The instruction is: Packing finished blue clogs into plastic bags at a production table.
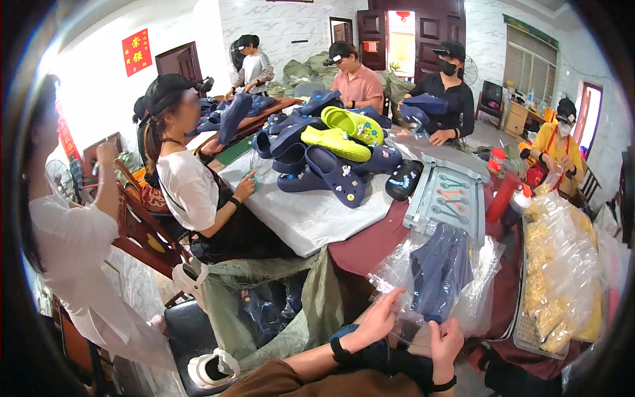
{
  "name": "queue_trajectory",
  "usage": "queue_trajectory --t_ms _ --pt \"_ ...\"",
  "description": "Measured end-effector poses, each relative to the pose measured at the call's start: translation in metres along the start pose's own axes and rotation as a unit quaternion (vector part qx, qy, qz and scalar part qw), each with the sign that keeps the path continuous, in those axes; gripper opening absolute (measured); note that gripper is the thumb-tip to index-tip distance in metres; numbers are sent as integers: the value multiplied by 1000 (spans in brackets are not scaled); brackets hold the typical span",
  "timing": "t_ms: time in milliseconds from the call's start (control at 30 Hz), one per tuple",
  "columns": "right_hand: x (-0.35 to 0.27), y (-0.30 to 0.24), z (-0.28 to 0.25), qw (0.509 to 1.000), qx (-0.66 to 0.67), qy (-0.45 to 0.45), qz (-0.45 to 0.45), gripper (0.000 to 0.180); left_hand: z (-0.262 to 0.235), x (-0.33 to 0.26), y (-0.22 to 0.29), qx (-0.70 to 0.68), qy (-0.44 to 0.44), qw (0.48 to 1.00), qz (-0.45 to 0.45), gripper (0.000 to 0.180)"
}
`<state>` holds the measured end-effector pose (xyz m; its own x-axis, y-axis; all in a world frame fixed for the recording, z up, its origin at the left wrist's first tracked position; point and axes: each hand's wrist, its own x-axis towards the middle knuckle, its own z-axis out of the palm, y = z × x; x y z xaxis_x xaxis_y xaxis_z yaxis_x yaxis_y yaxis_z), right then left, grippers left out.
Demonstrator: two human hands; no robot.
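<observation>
A clear plastic bag (488,258) with a pair of dark navy clogs (438,271) inside lies at the table's near edge, in front of me. My left hand (376,320) is closed on the left side of the bag's near end. At its near right corner, my right hand (446,344) pinches the plastic between thumb and fingers. Just beyond the bag rests a grey plastic tray (430,173) holding several small tools. Part of the bag's near edge is hidden by my fingers.
Navy clogs (334,172) and a lime-green pair (337,144) are heaped on the white-covered table (297,231). To the right, a tray holds bags of small yellowish pieces (552,264). A green woven sack (317,311) stands at my left. Several people work around the table.
</observation>
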<state>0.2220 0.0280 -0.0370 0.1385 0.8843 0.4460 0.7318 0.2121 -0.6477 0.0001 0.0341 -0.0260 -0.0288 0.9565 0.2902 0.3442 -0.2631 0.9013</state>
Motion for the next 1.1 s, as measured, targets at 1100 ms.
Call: queue_trajectory --t_ms 1100 --pt "2 -17 -8 991 78 -105 5 28 40 20 5 136 -108 984 -32 67"
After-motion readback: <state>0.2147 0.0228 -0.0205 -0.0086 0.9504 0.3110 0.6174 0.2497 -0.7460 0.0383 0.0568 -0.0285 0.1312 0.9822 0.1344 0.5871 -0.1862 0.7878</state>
